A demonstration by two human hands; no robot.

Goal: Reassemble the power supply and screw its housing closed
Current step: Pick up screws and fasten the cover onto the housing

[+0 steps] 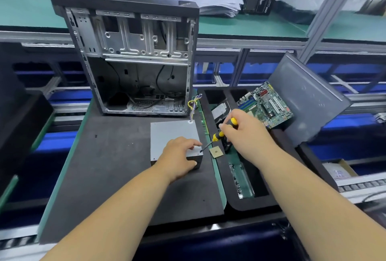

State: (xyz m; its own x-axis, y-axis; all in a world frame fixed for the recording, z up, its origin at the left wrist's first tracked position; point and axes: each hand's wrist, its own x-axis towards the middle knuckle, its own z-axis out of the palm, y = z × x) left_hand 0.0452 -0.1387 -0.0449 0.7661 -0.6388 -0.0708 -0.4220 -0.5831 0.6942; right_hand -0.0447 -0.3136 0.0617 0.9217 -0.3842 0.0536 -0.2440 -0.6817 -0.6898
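**Driving a housing screw at the near right corner of the supply**

The supply [174, 138], a grey sheet-metal box with crisp folded edges and a matte top, lies flat on the black foam mat [108, 156], at 6 o'clock from the open case [133, 56]. The left hand [179, 156] curls over its near right corner, thumb on the dark front face and fingers on the lid, pinning the box down. The right hand [240, 127] wraps the yellow-and-black handle of the screwdriver [217, 135]; the thin dark shaft slants toward 8 o'clock, its tip at the lid's right edge just beside the left fingertips (the screw itself is too small to make out).

Judged from this pose, the step goes best with the shaft raised nearer to square with the screw head, firm downward pressure, and the left hand bracing throughout, since smooth metal may creep on foam.

A small tan square chip [216, 153] lies at 3 o'clock from the corner. A green motherboard [266, 105], densely studded, leans in the foam tray [221, 169] at 1 o'clock.
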